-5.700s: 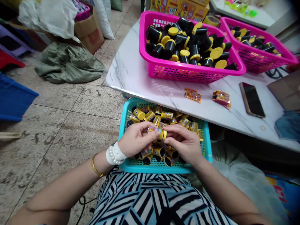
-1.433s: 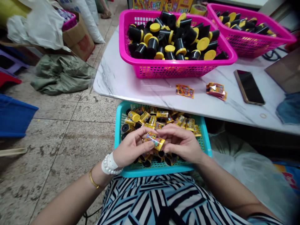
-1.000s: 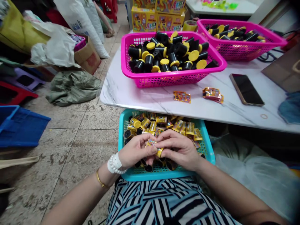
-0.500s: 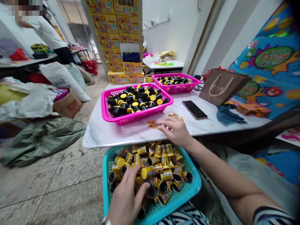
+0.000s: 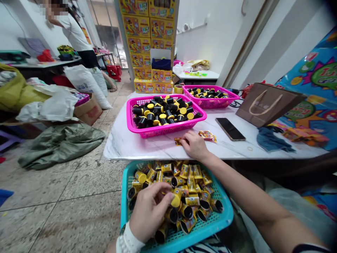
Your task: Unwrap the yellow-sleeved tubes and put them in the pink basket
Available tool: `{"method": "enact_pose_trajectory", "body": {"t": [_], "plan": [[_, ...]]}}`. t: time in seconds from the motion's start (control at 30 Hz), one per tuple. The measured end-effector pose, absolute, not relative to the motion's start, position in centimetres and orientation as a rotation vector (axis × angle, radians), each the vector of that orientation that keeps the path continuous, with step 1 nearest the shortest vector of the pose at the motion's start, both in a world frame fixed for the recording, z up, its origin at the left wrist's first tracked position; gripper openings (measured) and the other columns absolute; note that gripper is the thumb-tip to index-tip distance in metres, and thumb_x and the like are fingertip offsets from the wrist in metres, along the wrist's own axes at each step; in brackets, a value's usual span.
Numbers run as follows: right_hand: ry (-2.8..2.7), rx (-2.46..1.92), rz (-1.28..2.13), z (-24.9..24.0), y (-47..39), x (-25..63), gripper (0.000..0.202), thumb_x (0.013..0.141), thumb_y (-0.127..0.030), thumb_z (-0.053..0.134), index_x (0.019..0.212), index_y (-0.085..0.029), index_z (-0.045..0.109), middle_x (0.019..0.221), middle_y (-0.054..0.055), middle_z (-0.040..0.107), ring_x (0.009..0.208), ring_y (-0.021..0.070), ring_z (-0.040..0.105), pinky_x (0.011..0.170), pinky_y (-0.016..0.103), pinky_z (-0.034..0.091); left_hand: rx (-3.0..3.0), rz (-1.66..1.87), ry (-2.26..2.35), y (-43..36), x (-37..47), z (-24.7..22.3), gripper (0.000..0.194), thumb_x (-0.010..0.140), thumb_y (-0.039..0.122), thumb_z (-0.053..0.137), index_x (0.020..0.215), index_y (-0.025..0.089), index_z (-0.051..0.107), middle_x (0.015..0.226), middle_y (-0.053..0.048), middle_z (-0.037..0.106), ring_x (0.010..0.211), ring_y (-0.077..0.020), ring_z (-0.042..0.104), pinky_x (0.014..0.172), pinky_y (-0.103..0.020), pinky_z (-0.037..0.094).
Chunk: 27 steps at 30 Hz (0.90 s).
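Observation:
My left hand [image 5: 151,211] is over the teal basket [image 5: 230,214], its thumb and fingers closed around a yellow-capped canister [image 5: 176,200]. Several more canisters in printed yellow sleeves fill this basket, many with a black end showing. On the tabletop, my right hand [image 5: 195,144] has its fingers bent down onto a small printed plastic sleeve [image 5: 178,141], which they partly cover. A little pile of similar shiny sleeves [image 5: 207,136] lies just beyond that hand, not touched by it. Behind is a pink basket [image 5: 168,130] full of bare black canisters with yellow caps.
A second pink basket [image 5: 210,102] stands farther back. To the right are a phone [image 5: 230,129], a brown paper bag [image 5: 267,103] and blue cloth [image 5: 275,138]. Yellow boxes [image 5: 149,52] are stacked behind the table. Sacks and a green cloth [image 5: 63,144] lie leftward; a person [image 5: 79,38] stands beyond.
My left hand has gone from spread fingers to closed around a canister, whose cap has turned toward me. My right fingers have bent farther over the small sleeve. The view has swung left.

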State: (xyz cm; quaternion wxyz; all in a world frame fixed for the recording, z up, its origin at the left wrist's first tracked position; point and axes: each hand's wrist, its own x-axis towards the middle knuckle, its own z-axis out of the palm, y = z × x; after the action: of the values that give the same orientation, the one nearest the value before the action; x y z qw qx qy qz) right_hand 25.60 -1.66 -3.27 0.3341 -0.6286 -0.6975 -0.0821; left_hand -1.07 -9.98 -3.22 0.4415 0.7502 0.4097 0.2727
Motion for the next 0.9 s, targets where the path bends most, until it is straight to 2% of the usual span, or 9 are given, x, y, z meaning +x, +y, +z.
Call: {"method": "enact_pose_trajectory", "body": {"t": [0.23,0.33,0.43,0.5,0.6,0.67,0.77,0.83,0.9], "plan": [[-1.865,-1.299,-0.426,-2.2,-6.4,20.3,0.015,0.090,-0.019,0.060,0.075,-0.019,0.062,0.076,0.006,0.062,0.077,0.0210,0.056,0.074,0.035,0.047,1.352,0.949,0.972,-6.3,1.9,-1.4,0.034,0.086,0.043,0.067,0.104,0.013,0.068,0.091,-0.009,0.073,0.071,-0.0154,0.064,0.062,-0.026,0.052],[-2.059,-1.159,-0.387,-2.0,-8.7,18.1,0.015,0.088,-0.016,0.062,0.074,-0.020,0.063,0.075,0.006,0.064,0.077,0.0213,0.056,0.074,0.036,0.048,1.255,1.030,0.887,-5.9,2.5,-1.3,0.023,0.086,0.035,0.068,0.094,0.014,0.071,0.087,-0.007,0.073,0.076,-0.0155,0.065,0.070,-0.026,0.053],[-2.027,-1.141,-0.110,-1.8,-10.1,17.5,0.004,0.087,-0.019,0.066,0.083,-0.020,0.065,0.082,0.006,0.066,0.081,0.0210,0.059,0.077,0.037,0.050,1.235,0.998,0.877,-6.3,1.9,-1.9,0.013,0.086,0.026,0.068,0.087,0.015,0.074,0.087,-0.006,0.075,0.080,-0.0163,0.067,0.075,-0.027,0.054],[-1.883,-1.214,0.286,-1.6,-10.3,17.6,0.013,0.086,-0.025,0.069,0.098,-0.020,0.065,0.088,0.006,0.066,0.083,0.0199,0.061,0.074,0.035,0.052,1.218,0.965,0.877,-6.6,1.2,-2.5,0.013,0.085,0.022,0.068,0.094,0.016,0.075,0.092,-0.006,0.076,0.081,-0.0161,0.068,0.076,-0.028,0.055],[-1.583,-1.272,0.937,-1.4,-9.8,17.9,0.032,0.087,-0.033,0.068,0.114,-0.019,0.061,0.094,0.006,0.067,0.083,0.0177,0.065,0.069,0.031,0.054,1.244,0.933,0.837,-6.8,0.3,-3.3,0.030,0.082,0.019,0.071,0.112,0.018,0.070,0.100,-0.007,0.075,0.079,-0.0157,0.068,0.073,-0.029,0.057],[-1.516,-1.294,1.181,-1.4,-9.3,18.0,0.025,0.086,-0.033,0.067,0.105,-0.018,0.064,0.087,0.004,0.068,0.076,0.0154,0.064,0.065,0.028,0.053,1.326,0.923,0.821,-6.9,-0.1,-3.7,0.047,0.078,0.018,0.075,0.123,0.020,0.063,0.103,-0.007,0.073,0.076,-0.0150,0.067,0.069,-0.029,0.057],[-1.576,-1.380,1.217,-1.4,-8.8,18.1,0.017,0.084,-0.032,0.070,0.088,-0.016,0.064,0.078,0.002,0.066,0.067,0.0124,0.059,0.060,0.026,0.050,1.486,0.900,0.847,-7.3,-0.7,-3.7,0.064,0.075,0.015,0.076,0.135,0.021,0.053,0.102,-0.006,0.070,0.070,-0.0124,0.064,0.064,-0.026,0.054],[-1.591,-1.404,1.138,-1.4,-8.7,18.1,0.025,0.081,-0.033,0.074,0.097,-0.017,0.063,0.086,0.003,0.066,0.073,0.0137,0.061,0.061,0.026,0.051,1.577,0.834,0.854,-7.7,-1.0,-3.4,0.072,0.076,0.014,0.074,0.142,0.020,0.046,0.090,-0.003,0.069,0.065,-0.0109,0.061,0.060,-0.023,0.051],[-1.598,-1.360,1.171,-1.4,-8.8,18.1,0.043,0.078,-0.033,0.077,0.114,-0.018,0.059,0.101,0.006,0.065,0.084,0.0156,0.064,0.064,0.026,0.054,1.646,0.742,0.865,-8.0,-1.2,-3.0,0.083,0.076,0.013,0.073,0.150,0.019,0.036,0.076,0.003,0.065,0.059,-0.0103,0.058,0.057,-0.022,0.048]]}}
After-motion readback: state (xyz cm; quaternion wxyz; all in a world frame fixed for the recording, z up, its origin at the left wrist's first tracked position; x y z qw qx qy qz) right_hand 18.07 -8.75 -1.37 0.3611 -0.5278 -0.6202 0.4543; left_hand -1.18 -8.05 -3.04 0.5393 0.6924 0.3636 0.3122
